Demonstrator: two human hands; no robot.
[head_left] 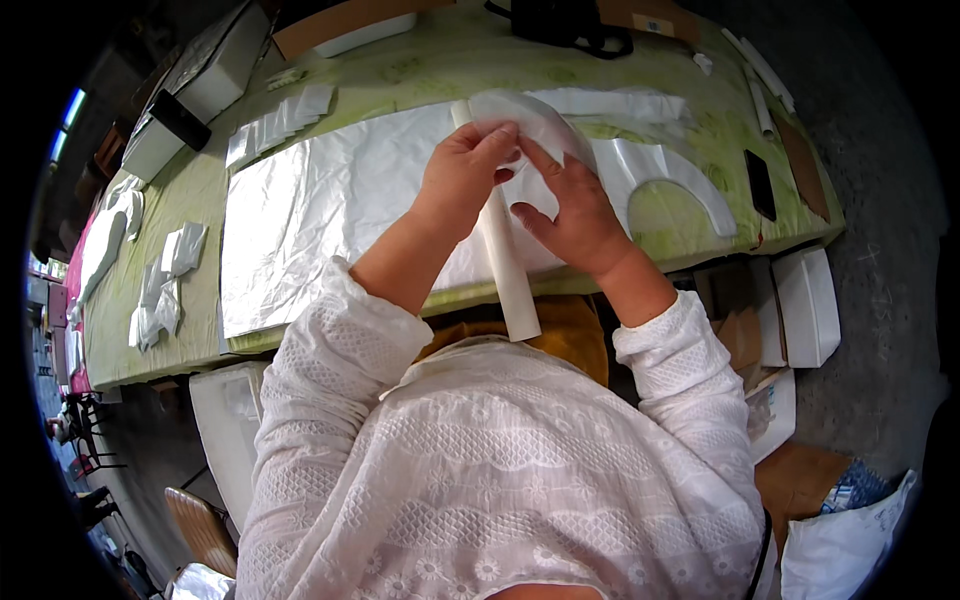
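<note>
My left hand [465,175] is closed, its thumb and fingers pinching the edge of a translucent white plastic film [535,115] that bulges up beyond my fingertips. Just to the right, my right hand [575,205] has its fingers apart. Its index fingertip meets the film beside my left fingers, and the thumb stands free. A long white tube [508,275] lies under my hands and sticks out past the table's near edge. Beneath everything is a wide silvery-white plastic sheet [290,230]. A white U-shaped piece [655,165] lies right of my right hand.
Green cloth [420,60] covers the table. Small white folded packets [285,120] sit in a row at left, with more packets [160,290] nearer. A black phone [760,185] lies at right, near white rods [765,75]. Boxes [805,305] stand below the right edge.
</note>
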